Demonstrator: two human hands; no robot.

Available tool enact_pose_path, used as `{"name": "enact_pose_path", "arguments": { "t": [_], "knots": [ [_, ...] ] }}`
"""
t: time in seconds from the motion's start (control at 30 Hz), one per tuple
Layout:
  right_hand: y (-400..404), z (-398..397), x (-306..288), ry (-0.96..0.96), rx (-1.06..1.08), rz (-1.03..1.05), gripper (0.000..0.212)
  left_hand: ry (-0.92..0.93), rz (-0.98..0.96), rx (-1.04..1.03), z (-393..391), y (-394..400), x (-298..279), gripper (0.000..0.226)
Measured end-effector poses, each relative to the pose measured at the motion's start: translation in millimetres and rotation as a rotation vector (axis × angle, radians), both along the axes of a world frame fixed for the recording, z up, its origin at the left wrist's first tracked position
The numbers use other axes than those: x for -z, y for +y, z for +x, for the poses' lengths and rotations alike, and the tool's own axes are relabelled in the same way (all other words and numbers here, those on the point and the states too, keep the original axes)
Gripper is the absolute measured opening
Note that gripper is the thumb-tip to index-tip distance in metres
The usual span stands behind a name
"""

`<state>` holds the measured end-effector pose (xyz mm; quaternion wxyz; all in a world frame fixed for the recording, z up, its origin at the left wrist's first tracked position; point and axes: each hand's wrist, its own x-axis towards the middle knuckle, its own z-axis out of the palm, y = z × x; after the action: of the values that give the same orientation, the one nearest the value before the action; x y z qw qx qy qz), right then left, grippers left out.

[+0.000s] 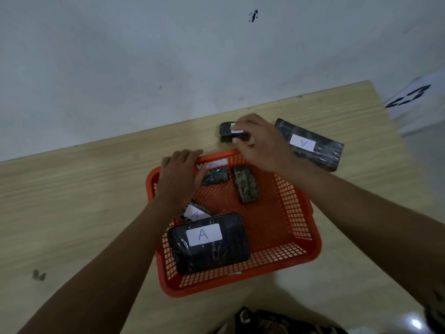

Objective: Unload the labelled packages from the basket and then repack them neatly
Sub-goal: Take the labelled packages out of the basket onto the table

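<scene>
An orange mesh basket (296,213) sits on the wooden table. Inside it lie a large black package labelled A (209,242) at the near left, a small labelled one (196,212) half under my left forearm, an unlabelled-side package (245,186) in the middle, and a small package (215,175) at the far left. My left hand (179,177) reaches into the basket and grips that far-left package. My right hand (257,141) holds a small labelled package (227,132) down on the table beyond the basket. A long package labelled A (310,143) lies on the table to the right.
The table (72,194) stands against a grey wall (144,56). Its right edge runs near the long package, with a sheet bearing a black mark (409,96) on the floor beyond. A small dark mark (38,275) shows on the table at the near left.
</scene>
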<state>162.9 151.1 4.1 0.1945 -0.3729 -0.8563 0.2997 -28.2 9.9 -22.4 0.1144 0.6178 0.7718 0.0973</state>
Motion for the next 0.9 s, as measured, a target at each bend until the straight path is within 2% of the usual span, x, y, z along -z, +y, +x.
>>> {"name": "enact_pose_path", "arguments": {
  "t": [0.1, 0.23, 0.3, 0.37, 0.47, 0.57, 0.67, 0.77, 0.9],
  "knots": [
    [-50.6, 11.5, -10.6, -0.003, -0.150, 0.023, 0.025, 0.061, 0.052, -0.064, -4.9, -15.9, -1.2, 0.053],
    [-96.4, 14.4, -12.0, -0.224, -0.326, -0.260, 0.033, 0.048, 0.084, -0.215, -7.7, -40.7, -7.1, 0.058],
    [-107.6, 13.4, -6.6, -0.336, -0.362, -0.422, 0.045, -0.031, 0.078, -0.311, -4.8, -50.8, -13.7, 0.065],
    [-112.3, 13.6, -1.9, -0.393, -0.372, -0.592, 0.050, -0.196, 0.060, -0.439, -0.8, -60.8, -15.1, 0.072],
    [-114.0, 16.2, 5.7, -0.413, -0.378, -0.718, 0.042, -0.376, 0.049, -0.617, 1.4, -75.7, -12.1, 0.074],
    [-110.3, 17.3, 6.1, -0.398, -0.361, -0.746, 0.040, -0.433, 0.062, -0.724, -0.8, -82.2, -7.8, 0.051],
    [-95.5, 19.2, -6.2, -0.350, -0.333, -0.757, 0.039, -0.373, 0.063, -0.736, -4.7, -82.6, -7.0, 0.047],
    [-68.8, 22.2, -33.9, -0.189, -0.271, -0.759, 0.034, -0.381, 0.056, -0.733, -5.1, -82.0, -8.8, 0.043],
    [-34.3, 8.3, -61.1, 0.088, -0.049, -0.749, 0.020, -0.371, 0.052, -0.710, -3.3, -82.6, -7.5, 0.046]
  ]
}}
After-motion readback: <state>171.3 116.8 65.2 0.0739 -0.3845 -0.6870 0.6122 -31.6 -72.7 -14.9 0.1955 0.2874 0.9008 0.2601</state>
